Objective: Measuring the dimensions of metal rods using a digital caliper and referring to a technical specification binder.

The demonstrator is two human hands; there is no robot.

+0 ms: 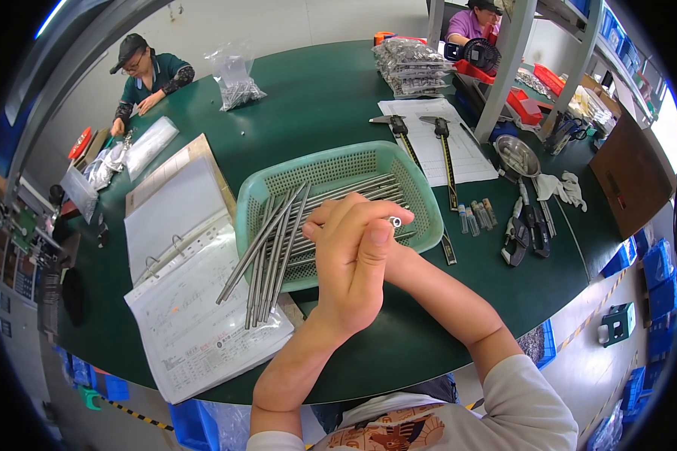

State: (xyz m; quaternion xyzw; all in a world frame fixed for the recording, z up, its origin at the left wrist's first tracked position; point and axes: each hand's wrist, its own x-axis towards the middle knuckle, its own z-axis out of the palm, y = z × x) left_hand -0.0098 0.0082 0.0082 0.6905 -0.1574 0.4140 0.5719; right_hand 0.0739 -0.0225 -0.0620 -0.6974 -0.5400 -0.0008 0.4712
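Note:
My left hand (351, 259) is raised over the near side of a green perforated plastic basket (423, 192). Its thumb and index finger close around a thin metal tube (396, 222), whose round hollow end points toward me. My right hand (403, 261) is behind the left one, so its fingers are mostly hidden and I cannot tell what they grip. Many slim steel rods (368, 186) lie inside the basket. Several more rods (269, 264) rest slanted across its left rim, their near ends over an open ring binder (192, 301).
Two calipers (443, 143) lie on paper sheets (470, 161) at the right. Small vials (478, 216), a metal bowl (517, 154), black-handled tools (530, 225) and white gloves (564, 188) are nearby. Bagged parts (410, 68) are stacked farther back. Two people sit across the green table (308, 90).

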